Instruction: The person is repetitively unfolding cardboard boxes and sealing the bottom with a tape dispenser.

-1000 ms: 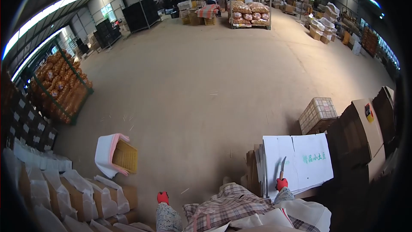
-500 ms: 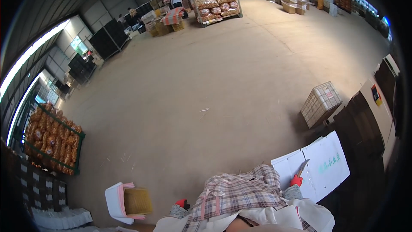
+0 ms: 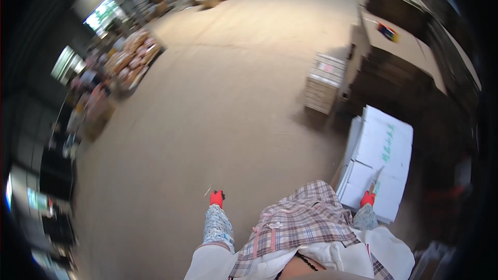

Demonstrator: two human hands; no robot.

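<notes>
My right hand, in a red glove, is closed around the handle of a knife. Its pale blade points away from me over a stack of flat white cardboard sheets with green handwriting. The hand is at the near part of this stack. My left hand, in a red glove with black on it, is held out over the floor at the lower middle. Its fingers look curled in, and nothing shows sticking out of them. Patterned sleeves cover both forearms, and a plaid apron covers my front.
Beyond the white stack stands a slatted, box-shaped bundle. Large brown cardboard stacks line the right side, with a small dark and yellow item on top. Filled sacks sit on a pallet at the far left, near blurred people.
My view has swung to the right, so the pallet and people now lie farther left. My left arm has come forward into view. The knife stays in my right hand over the white stack.
</notes>
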